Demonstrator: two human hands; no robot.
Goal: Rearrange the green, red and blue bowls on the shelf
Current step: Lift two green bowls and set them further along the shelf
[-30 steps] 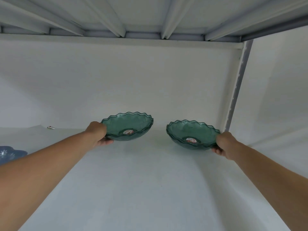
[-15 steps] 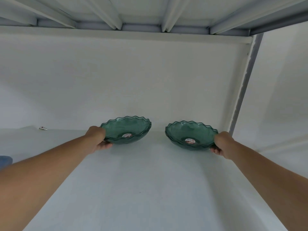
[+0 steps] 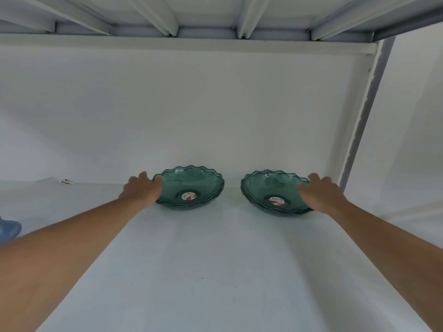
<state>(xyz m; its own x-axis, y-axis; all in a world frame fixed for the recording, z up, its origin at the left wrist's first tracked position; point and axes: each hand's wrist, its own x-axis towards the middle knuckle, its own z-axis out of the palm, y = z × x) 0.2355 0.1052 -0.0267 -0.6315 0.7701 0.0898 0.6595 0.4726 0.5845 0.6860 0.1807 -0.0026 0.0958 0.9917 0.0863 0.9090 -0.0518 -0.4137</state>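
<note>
Two green scalloped bowls stand side by side at the back of the white shelf (image 3: 215, 259), each with a round sticker inside. My left hand (image 3: 141, 190) lies against the left rim of the left green bowl (image 3: 194, 185), fingers loose and apart. Over the right rim of the right green bowl (image 3: 271, 188), my right hand (image 3: 321, 194) rests with its fingers stretched out flat. Neither hand is curled around a rim. Part of a blue bowl (image 3: 9, 230) shows at the left edge. No red bowl is in view.
The white back wall is right behind the bowls. A shelf post (image 3: 359, 128) rises just right of the right bowl. The upper shelf's beams (image 3: 242, 22) hang overhead. A small scrap (image 3: 67, 181) lies at the back left.
Both bowls have gone from held slightly tilted to sitting flat at the back of the shelf. Both hands have loosened from gripping the rims to fingers spread over them.
</note>
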